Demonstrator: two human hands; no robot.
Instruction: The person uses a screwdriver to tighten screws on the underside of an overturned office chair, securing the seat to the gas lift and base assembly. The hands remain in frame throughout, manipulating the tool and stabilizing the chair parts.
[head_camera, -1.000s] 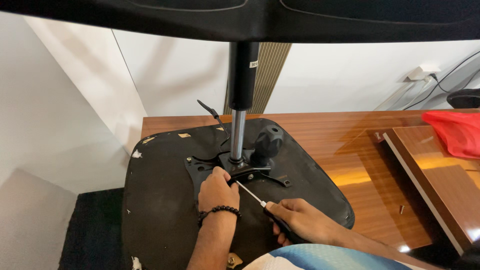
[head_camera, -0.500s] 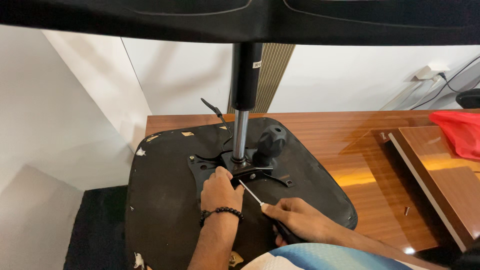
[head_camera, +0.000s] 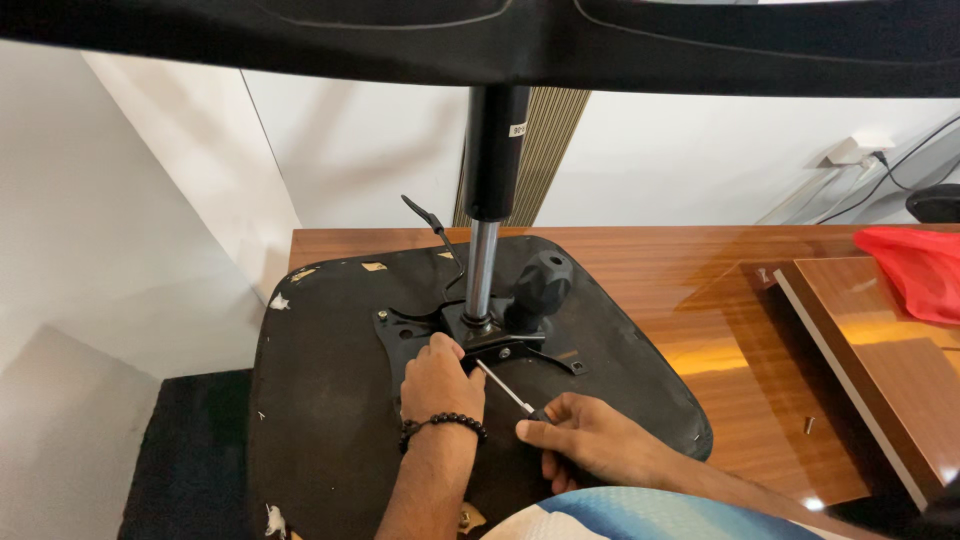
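An upside-down black chair seat (head_camera: 330, 400) lies on a wooden table (head_camera: 700, 290). A black metal mounting plate (head_camera: 420, 325) is fixed at its middle, with a chrome gas cylinder (head_camera: 480, 265) rising to the chair base (head_camera: 480, 40) overhead. A black knob (head_camera: 540, 285) and a thin lever (head_camera: 430, 222) stick out of the plate. My left hand (head_camera: 440, 378), a bead bracelet on its wrist, rests on the plate's near edge with fingers curled at the screwdriver tip. My right hand (head_camera: 590, 440) grips the handle of a screwdriver (head_camera: 505, 390) whose shaft points at the plate.
A red cloth (head_camera: 915, 270) lies on a raised wooden board (head_camera: 880, 340) at the right. A small screw (head_camera: 809, 424) stands on the table beside that board. Cables and a wall socket (head_camera: 850, 152) are at the back right. White walls close the left side.
The view has shifted slightly. My right hand has drawn a little to the right along the screwdriver handle; my left hand stays on the plate.
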